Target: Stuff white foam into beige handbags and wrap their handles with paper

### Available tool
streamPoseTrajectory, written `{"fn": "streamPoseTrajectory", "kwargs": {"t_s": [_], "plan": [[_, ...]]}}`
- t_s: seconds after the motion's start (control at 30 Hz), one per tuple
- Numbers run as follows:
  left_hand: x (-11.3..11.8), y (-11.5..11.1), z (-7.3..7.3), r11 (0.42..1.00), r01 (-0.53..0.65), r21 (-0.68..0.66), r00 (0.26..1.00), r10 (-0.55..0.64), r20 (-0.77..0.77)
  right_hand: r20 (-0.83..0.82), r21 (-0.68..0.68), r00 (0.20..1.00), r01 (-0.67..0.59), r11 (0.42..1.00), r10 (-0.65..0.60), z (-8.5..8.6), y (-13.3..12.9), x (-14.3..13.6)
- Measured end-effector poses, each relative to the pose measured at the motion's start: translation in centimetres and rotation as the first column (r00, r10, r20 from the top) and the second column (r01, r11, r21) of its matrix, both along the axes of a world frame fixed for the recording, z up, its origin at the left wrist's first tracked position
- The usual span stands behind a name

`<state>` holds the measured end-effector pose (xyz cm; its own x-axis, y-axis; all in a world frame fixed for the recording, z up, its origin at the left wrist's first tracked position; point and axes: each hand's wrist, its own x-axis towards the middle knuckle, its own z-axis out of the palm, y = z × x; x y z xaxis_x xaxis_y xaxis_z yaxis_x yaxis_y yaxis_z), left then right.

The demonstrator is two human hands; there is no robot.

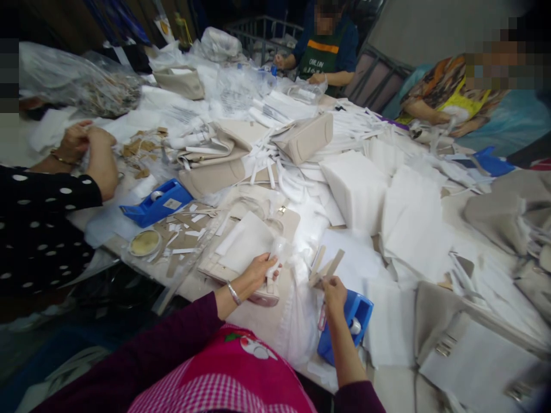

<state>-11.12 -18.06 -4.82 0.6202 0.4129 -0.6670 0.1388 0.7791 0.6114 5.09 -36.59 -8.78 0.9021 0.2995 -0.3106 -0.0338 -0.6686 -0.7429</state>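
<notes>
My left hand [261, 272], with a silver bracelet at its wrist, is closed on a white wrapped piece [279, 252] over the front edge of a beige bag [262, 295]. White sheets [245, 242] lie on that bag, and a gold clasp [282, 210] shows behind them. My right hand [334, 292] is closed at the lower end of beige strips [332, 265], just above a blue tape dispenser [348, 327] that my forearm partly hides.
Beige bags [303, 137] and white padding [357, 183] are heaped across the table. Another blue dispenser [157, 202] and a round tin [145, 244] stand left. A person's hands [88, 140] are at the left; two people work across the table.
</notes>
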Motion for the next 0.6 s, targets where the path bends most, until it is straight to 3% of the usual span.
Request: {"fn": "streamPoseTrajectory", "kwargs": {"t_s": [0.1,0.2,0.3,0.43,0.6], "plan": [[-0.2,-0.1,-0.1,1.000,0.007,-0.005,1.000,-0.007,0.018,-0.129,0.160,0.989,-0.054,0.986,0.075,1.0,0.3,0.5],[-0.3,-0.1,-0.1,1.000,0.010,0.005,1.000,-0.010,0.027,-0.296,0.295,0.913,-0.191,0.936,0.280,1.8,0.9,0.9],[-0.4,-0.2,-0.1,1.000,0.013,0.008,1.000,-0.013,0.019,-0.452,0.233,0.823,-0.264,0.936,0.344,2.2,1.2,1.3],[-0.2,-0.3,-0.2,0.999,-0.033,-0.002,0.999,0.033,-0.028,-0.605,0.138,0.746,-0.247,0.959,0.280,2.1,2.0,1.6],[0.1,-0.3,-0.5,0.999,-0.036,-0.003,0.999,0.036,-0.023,-0.701,0.258,0.603,-0.281,0.924,0.379,1.5,5.6,1.0]]}}
